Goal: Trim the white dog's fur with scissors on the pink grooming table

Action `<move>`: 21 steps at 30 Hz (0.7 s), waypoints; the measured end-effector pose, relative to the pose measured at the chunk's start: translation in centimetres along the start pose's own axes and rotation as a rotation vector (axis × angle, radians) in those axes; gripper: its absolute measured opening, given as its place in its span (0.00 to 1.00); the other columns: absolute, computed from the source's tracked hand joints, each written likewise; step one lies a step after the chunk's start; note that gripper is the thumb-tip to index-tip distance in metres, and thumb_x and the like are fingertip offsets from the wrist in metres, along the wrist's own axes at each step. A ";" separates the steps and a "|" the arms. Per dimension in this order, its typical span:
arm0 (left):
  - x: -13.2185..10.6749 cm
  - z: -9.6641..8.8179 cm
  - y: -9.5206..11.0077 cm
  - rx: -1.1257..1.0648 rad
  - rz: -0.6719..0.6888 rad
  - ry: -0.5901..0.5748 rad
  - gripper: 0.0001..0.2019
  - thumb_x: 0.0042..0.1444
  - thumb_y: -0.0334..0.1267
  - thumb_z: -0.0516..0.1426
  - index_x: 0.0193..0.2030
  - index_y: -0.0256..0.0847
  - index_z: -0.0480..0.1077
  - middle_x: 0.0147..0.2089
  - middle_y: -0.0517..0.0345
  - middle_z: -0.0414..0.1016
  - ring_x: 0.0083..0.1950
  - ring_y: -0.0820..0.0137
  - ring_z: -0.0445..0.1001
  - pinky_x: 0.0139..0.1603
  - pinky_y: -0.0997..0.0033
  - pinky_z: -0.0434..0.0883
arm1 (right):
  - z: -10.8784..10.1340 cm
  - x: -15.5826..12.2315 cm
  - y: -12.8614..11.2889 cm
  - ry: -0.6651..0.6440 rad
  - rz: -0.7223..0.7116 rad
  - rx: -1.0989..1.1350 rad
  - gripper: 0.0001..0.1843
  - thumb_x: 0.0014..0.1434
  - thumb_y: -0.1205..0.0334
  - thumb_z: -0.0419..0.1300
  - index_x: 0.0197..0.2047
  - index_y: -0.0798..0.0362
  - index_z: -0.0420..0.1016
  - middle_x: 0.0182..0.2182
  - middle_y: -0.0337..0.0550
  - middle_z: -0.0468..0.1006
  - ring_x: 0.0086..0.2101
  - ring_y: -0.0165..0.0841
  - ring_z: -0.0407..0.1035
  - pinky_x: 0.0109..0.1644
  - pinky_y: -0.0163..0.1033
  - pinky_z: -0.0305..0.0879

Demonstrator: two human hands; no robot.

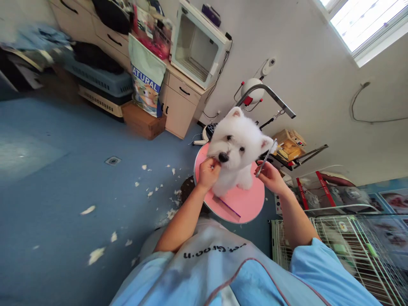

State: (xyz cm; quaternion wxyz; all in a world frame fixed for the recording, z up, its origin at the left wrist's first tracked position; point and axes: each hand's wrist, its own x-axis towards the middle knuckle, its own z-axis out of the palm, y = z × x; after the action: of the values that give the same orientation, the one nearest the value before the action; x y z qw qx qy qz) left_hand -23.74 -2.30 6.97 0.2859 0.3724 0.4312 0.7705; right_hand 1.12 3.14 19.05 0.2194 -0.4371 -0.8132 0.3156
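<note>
A fluffy white dog (237, 138) sits on a round pink grooming table (251, 208), facing me. My left hand (209, 172) is closed at the fur of its chin, just below the muzzle; its fingertips are partly hidden in the fur. In my right hand (270, 175) is a pair of scissors (266, 158), blades pointing up beside the dog's ear on the right. A purple comb (227, 207) lies on the table in front of the dog's paws.
A curved metal grooming arm (270, 90) rises behind the dog. Wire cages (347, 246) stand at the lower right. Cut white fur (96, 255) is scattered over the blue floor. A cabinet (181, 97), a pet food bag (146, 80) and a carton (143, 120) stand at the back left.
</note>
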 end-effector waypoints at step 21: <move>-0.1 -0.1 0.6 -0.006 0.045 0.005 0.14 0.54 0.41 0.56 0.21 0.37 0.64 0.23 0.60 0.65 0.27 0.76 0.61 0.30 0.75 0.59 | -2.0 -1.8 -1.2 -0.042 0.072 -0.048 0.31 0.53 0.40 0.68 0.54 0.49 0.69 0.36 0.43 0.78 0.36 0.36 0.75 0.43 0.45 0.75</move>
State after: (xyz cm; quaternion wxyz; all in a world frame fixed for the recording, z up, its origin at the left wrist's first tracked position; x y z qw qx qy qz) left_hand -23.89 -2.68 7.45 0.2686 0.3791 0.4211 0.7790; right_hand 2.60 1.73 21.18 0.1803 -0.4645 -0.8086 0.3130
